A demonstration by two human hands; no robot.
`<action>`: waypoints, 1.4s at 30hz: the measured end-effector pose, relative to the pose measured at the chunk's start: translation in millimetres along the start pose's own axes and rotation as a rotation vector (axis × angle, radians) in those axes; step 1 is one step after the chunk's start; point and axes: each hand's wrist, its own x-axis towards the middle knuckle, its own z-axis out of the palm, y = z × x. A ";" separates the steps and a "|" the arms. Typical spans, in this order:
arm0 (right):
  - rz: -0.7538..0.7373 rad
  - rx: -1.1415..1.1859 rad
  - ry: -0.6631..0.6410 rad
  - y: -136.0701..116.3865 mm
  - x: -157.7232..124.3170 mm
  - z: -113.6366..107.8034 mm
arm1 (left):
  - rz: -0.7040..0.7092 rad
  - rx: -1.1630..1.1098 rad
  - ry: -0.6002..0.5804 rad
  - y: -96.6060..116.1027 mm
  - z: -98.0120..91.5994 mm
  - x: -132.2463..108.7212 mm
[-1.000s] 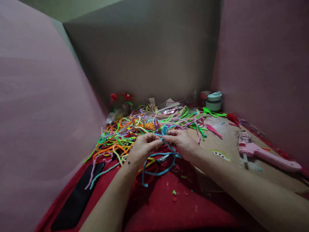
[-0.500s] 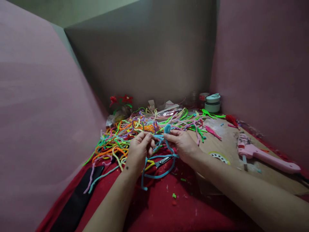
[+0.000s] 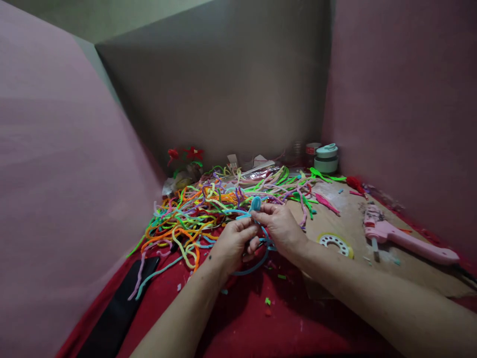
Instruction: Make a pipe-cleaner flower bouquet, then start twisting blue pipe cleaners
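Note:
My right hand [image 3: 281,223] pinches a light-blue pipe cleaner [image 3: 256,204], whose upper end is wound into a small flat oval loop above my fingertips. Close against it, my left hand [image 3: 240,243] is closed with thumb and finger pressed on the same blue pipe cleaner, just below the loop. A blue strand juts out leftward above my left thumb. Lower blue strands [image 3: 251,271] curve beneath both hands over the red cloth. My fingers hide part of the strands.
A tangled heap of coloured pipe cleaners [image 3: 186,214] spreads behind and left. On the cardboard [image 3: 357,219] at right lie a pink glue gun [image 3: 410,241] and a tape roll [image 3: 335,244]. A black flat object [image 3: 119,308] lies left; a mint-green container [image 3: 326,159] stands behind.
My left hand has moved right, up against my right hand. The yellow-handled scissors seen below the hands earlier are now hidden. The blue loop has dropped slightly and looks wider.

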 end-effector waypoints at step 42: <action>0.237 -0.202 -0.152 -4.6 -3.2 1.6 | 0.709 0.728 0.433 9.3 -18.0 -5.1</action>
